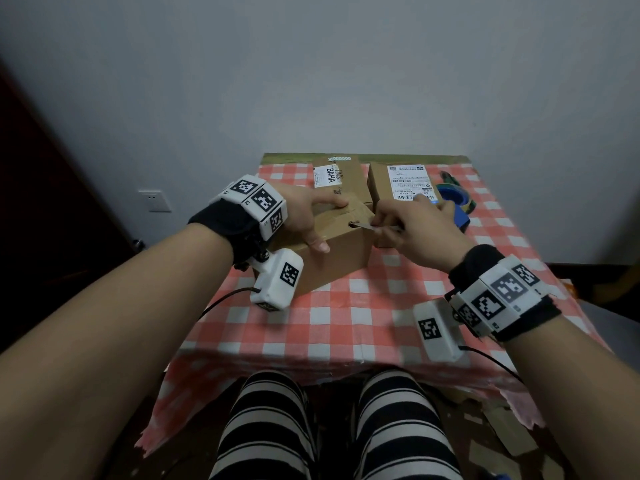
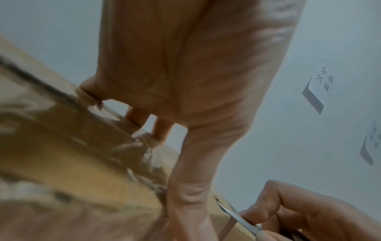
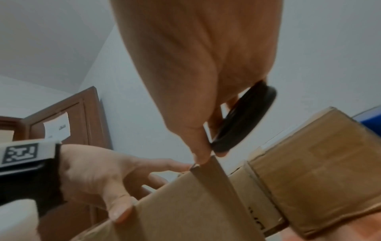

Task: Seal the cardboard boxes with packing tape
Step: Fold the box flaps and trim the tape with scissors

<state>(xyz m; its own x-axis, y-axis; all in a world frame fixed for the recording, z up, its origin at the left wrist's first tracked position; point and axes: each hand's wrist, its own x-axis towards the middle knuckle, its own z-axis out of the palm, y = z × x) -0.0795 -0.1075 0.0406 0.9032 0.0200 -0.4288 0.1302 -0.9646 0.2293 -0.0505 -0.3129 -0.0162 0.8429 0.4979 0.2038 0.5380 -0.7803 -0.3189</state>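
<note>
The left hand point(image 1: 304, 216) presses its spread, straight fingers on the near cardboard box point(image 1: 332, 251). The right hand point(image 1: 419, 230) has its fingers clamped on scissors point(image 1: 372, 227), whose blades reach the box's top edge.

Matt brown cardboard box point(image 1: 332, 251) carries crinkled, glossy clear tape point(image 2: 144, 146). Scissors point(image 1: 367, 226) show bright smooth metal blades and a black plastic handle point(image 3: 245, 117). The checked tablecloth point(image 1: 346, 317) looks slightly shiny.

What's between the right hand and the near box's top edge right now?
The scissors' metal blades: they run from the right hand to the top right edge of the near box, which the left hand steadies. Head view shows it best.
</note>
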